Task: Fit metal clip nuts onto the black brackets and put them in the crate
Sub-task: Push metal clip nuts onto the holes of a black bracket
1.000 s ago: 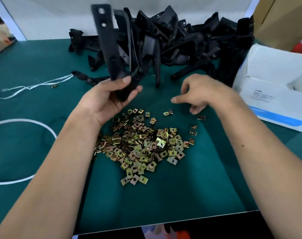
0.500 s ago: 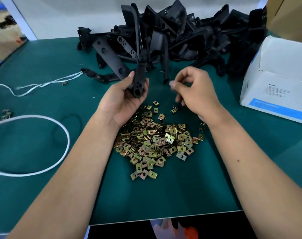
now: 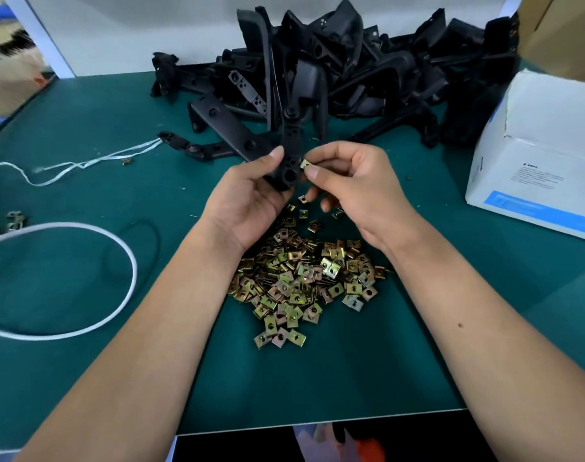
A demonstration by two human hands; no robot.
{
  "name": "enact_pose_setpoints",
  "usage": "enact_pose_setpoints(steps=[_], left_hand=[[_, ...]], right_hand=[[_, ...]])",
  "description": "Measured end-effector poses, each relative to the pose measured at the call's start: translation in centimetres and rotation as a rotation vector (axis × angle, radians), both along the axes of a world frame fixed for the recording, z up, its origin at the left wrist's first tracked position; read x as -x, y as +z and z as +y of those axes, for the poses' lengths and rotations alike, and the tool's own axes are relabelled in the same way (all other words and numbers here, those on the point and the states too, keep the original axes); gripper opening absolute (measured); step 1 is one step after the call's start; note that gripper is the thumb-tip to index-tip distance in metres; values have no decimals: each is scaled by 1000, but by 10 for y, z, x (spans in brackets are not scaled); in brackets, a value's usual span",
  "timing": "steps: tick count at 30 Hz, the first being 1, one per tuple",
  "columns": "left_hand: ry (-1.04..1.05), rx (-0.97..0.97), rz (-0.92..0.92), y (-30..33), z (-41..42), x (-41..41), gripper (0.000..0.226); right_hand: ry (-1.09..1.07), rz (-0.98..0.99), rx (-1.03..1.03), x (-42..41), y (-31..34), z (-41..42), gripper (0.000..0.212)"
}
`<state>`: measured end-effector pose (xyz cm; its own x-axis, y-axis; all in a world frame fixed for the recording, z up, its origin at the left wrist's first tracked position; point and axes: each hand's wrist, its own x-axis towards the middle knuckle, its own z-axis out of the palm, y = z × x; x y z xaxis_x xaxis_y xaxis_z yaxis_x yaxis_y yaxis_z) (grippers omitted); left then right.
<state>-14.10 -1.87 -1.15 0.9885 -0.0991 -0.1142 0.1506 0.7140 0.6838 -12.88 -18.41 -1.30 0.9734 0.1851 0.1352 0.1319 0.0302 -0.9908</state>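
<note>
My left hand grips the lower end of a black bracket, which stands upright above the table. My right hand pinches one brass-coloured clip nut between thumb and forefinger, right against the bracket's right edge. Below both hands lies a heap of clip nuts on the green mat. A large pile of black brackets fills the back of the table. No crate is in view.
A white cardboard box stands at the right. A white cable loop and thin white strings lie at the left, with a few loose clips near the left edge. The table's front edge runs below my forearms.
My left hand tilted the bracket upright and lowered it toward me. My right hand picked a clip nut off the table and brought it up to the bracket's edge.
</note>
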Motion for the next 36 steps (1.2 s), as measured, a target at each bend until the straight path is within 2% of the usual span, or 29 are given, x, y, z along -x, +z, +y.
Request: enact_pose_setpoints(steps=[9,16,21,27,36], left_hand=[[-21,-75,-35,-3,-1,0,18],[-40,-108,-63,-2,-4,0,19],[-44,-121,-48,0,-6,0,20],[-1,-6,-6,-1,-3,-2,18],[-25,-99,-24,-2,-2,-2,20]], right_hand=[[-39,72,-85,2,-2,2,11],[25,191,-174,1,3,-3,20],[12,156,-165,3,5,-1,20],[-30,107,-160,4,6,1,15],[-43,101,-126,4,6,1,18]])
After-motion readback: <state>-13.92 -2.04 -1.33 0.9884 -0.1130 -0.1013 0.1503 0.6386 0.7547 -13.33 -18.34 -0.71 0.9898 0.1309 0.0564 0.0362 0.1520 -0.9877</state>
